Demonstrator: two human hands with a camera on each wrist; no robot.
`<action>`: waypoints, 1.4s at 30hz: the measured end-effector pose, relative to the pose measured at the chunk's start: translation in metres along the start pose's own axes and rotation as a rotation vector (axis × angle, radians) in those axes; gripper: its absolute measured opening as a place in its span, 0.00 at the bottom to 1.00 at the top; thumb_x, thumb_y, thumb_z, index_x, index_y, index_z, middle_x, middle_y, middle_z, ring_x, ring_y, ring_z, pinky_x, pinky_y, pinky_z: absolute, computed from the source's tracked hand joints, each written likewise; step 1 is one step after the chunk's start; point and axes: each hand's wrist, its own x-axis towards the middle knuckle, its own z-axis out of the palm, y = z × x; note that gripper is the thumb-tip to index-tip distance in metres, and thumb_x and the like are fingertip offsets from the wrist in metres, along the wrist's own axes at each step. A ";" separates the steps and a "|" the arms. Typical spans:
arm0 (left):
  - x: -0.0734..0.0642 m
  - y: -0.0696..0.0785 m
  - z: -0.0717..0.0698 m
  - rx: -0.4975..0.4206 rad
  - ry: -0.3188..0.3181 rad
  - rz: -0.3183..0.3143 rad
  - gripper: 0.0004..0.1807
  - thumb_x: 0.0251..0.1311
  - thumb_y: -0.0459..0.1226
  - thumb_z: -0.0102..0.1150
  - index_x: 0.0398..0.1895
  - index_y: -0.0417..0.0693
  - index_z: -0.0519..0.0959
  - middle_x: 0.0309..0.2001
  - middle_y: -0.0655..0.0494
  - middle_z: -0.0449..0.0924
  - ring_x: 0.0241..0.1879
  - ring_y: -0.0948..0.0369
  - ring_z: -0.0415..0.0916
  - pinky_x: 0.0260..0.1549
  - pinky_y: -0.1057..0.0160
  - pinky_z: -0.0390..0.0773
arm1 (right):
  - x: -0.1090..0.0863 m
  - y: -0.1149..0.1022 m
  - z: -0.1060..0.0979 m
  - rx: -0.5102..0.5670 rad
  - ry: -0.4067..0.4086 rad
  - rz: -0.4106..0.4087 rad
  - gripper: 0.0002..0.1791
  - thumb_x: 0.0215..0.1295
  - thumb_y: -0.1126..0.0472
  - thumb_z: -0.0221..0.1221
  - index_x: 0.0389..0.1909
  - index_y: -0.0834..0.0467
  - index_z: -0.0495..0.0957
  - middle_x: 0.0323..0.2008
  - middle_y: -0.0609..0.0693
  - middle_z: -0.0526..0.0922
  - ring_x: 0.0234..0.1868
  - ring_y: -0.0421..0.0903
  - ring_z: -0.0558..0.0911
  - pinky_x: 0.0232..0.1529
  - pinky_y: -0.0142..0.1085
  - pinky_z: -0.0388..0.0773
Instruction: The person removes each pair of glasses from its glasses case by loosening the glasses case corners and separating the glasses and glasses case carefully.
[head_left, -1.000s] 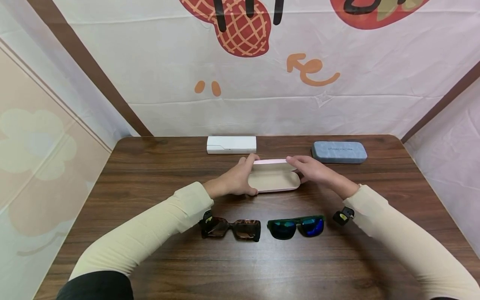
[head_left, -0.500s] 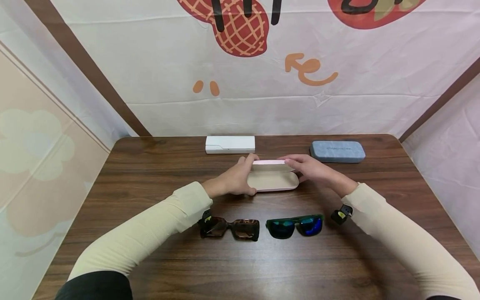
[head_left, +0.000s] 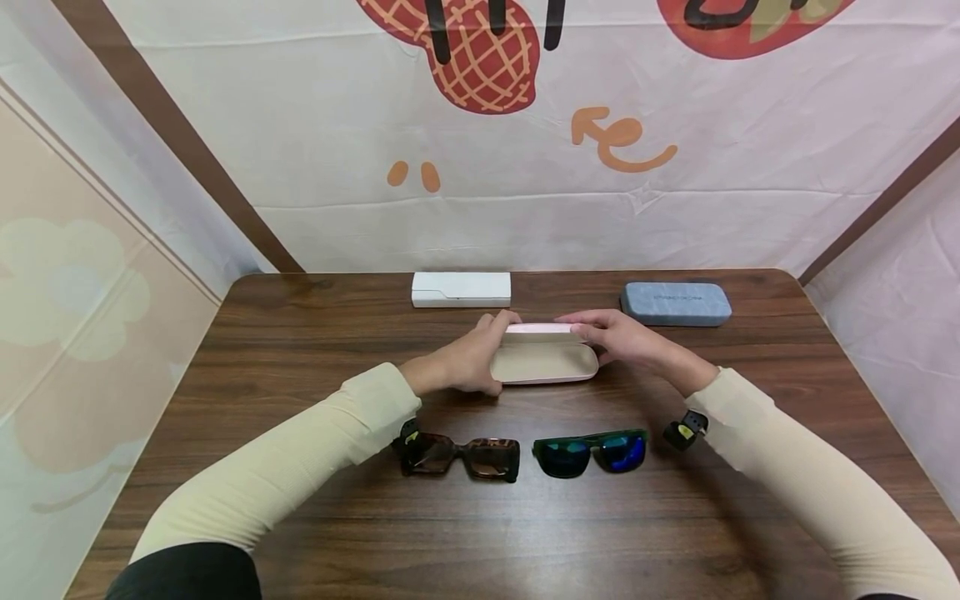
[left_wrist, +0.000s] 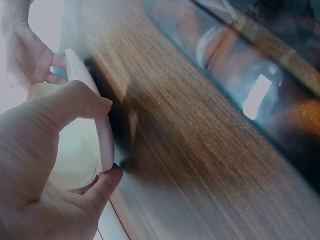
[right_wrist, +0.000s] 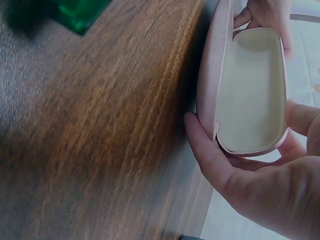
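Note:
A pale pink glasses case [head_left: 543,364] with a cream lining stands with its lid raised in the middle of the table. My left hand [head_left: 468,354] grips its left end, thumb and fingers on opposite sides, as the left wrist view [left_wrist: 45,145] confirms. At the right end my right hand [head_left: 622,337] holds the case, its fingers reaching behind the raised lid. Closer up, the right wrist view shows the case's bare lining [right_wrist: 252,95] between both hands. Nearer me lie tortoiseshell sunglasses [head_left: 491,460] and green-framed sunglasses [head_left: 590,454] with blue mirrored lenses.
Toward the back edge of the wooden table [head_left: 337,325] sit a closed white case [head_left: 461,290] and a closed light-blue case [head_left: 677,304]. A printed white cloth [head_left: 315,117] hangs behind the table. The left wrist device overlaps the tortoiseshell sunglasses in the head view.
The right fingers have slid further left behind the lid. The lid's upper edge has come slightly down. My left hand has shifted a little left on the case's end.

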 end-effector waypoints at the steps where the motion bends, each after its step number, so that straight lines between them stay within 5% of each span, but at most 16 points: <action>1: 0.000 -0.001 0.000 0.003 0.002 0.003 0.56 0.46 0.28 0.76 0.75 0.47 0.50 0.63 0.37 0.59 0.50 0.50 0.72 0.47 0.55 0.77 | 0.000 0.000 0.000 -0.005 0.001 -0.001 0.24 0.83 0.57 0.46 0.74 0.59 0.68 0.71 0.65 0.67 0.66 0.63 0.72 0.54 0.57 0.79; 18: -0.002 -0.003 0.001 0.026 0.042 0.054 0.48 0.48 0.29 0.77 0.70 0.48 0.59 0.64 0.44 0.63 0.51 0.50 0.73 0.45 0.55 0.77 | -0.002 0.001 0.001 -0.074 0.011 -0.045 0.22 0.81 0.59 0.49 0.71 0.59 0.71 0.66 0.64 0.72 0.59 0.60 0.76 0.49 0.53 0.81; 29: -0.002 -0.003 0.001 0.046 0.033 0.034 0.47 0.49 0.29 0.76 0.70 0.51 0.58 0.63 0.42 0.62 0.35 0.54 0.74 0.31 0.60 0.75 | -0.004 0.005 0.001 -0.054 -0.024 -0.098 0.22 0.81 0.62 0.49 0.71 0.63 0.70 0.62 0.65 0.73 0.57 0.61 0.76 0.49 0.51 0.81; 42: -0.001 -0.004 0.003 0.065 0.047 0.051 0.44 0.49 0.30 0.77 0.67 0.51 0.61 0.60 0.42 0.64 0.42 0.53 0.74 0.39 0.57 0.77 | -0.004 0.006 -0.002 -0.030 -0.051 -0.113 0.22 0.79 0.64 0.53 0.69 0.65 0.72 0.64 0.66 0.73 0.57 0.61 0.76 0.47 0.51 0.82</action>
